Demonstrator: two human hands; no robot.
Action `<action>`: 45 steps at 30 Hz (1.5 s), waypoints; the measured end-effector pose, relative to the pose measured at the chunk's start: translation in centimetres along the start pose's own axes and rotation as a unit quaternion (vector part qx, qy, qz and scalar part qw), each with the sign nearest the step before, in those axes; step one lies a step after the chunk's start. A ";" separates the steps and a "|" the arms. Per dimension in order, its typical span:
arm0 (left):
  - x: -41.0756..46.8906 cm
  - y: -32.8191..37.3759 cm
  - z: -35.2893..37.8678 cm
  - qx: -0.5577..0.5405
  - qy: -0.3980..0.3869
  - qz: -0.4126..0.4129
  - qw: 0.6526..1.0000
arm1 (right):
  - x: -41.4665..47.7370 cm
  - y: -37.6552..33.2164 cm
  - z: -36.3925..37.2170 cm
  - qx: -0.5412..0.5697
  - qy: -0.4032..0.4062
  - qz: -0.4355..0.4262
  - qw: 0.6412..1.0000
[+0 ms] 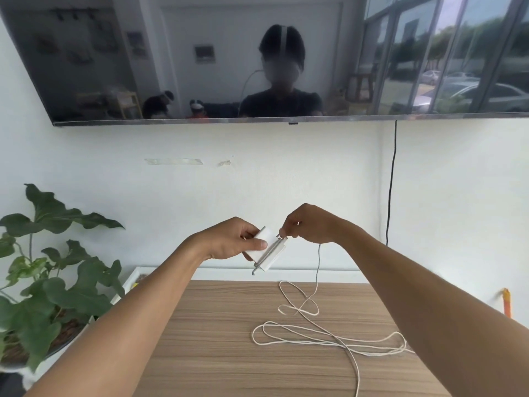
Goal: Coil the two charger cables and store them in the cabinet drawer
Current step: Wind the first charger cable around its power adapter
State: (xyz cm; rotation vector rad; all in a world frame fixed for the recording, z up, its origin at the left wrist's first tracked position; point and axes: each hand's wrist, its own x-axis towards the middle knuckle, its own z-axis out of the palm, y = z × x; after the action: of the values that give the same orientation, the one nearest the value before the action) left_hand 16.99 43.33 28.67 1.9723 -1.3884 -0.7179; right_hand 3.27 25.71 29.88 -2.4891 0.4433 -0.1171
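Note:
My left hand (234,239) holds a white charger block (264,249) in the air above the back of the wooden cabinet top (217,339). Its fold-out wings stick out on the right side. My right hand (306,224) pinches the thin white cable (317,262) right where it meets the block. From there the cable hangs down and lies in loose, tangled loops (315,336) on the wood, trailing off toward the front edge. I cannot see a second cable or a drawer.
A leafy potted plant (48,282) stands at the left beside the cabinet. A wall-mounted TV (200,67) hangs above, with a black cord (391,181) running down the white wall. An orange object (506,303) sits at the right.

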 end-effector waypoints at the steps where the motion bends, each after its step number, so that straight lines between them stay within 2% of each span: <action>1: 0.0 -0.2 -0.1 0.004 0.006 -0.001 1.000 | 0.0 -0.3 -0.1 -0.011 0.005 0.000 1.000; 7: -0.1 0.3 -0.7 0.026 0.055 0.009 0.998 | -0.3 -2.2 -0.8 -0.073 0.048 -0.014 0.996; 14: 0.3 0.9 -0.3 0.124 0.208 -0.018 0.970 | -0.9 -4.3 -0.9 -0.085 0.130 -0.016 0.988; 18: 0.9 1.3 0.0 0.069 0.282 -0.029 0.957 | -1.5 -4.9 0.1 -0.078 0.175 -0.028 0.981; 21: 1.5 1.4 0.2 -0.039 0.322 -0.054 0.945 | -1.5 -4.7 1.4 -0.064 0.221 -0.041 0.972; 27: 2.4 1.6 0.5 -0.220 0.356 -0.096 0.903 | -2.1 -4.5 3.7 0.010 0.274 -0.059 0.960; 36: 2.1 2.8 0.0 -0.405 0.339 -0.112 0.842 | -2.4 -4.2 7.0 0.138 0.304 -0.060 0.941; 45: 1.7 2.9 0.2 -0.411 0.306 -0.079 0.855 | -1.9 -3.4 8.4 0.204 0.305 -0.038 0.929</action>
State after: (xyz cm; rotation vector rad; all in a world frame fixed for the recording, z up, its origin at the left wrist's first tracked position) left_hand 15.55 40.90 30.58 1.4114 -0.4095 -0.5424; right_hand 3.99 33.49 25.04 -2.0162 0.5072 -0.9355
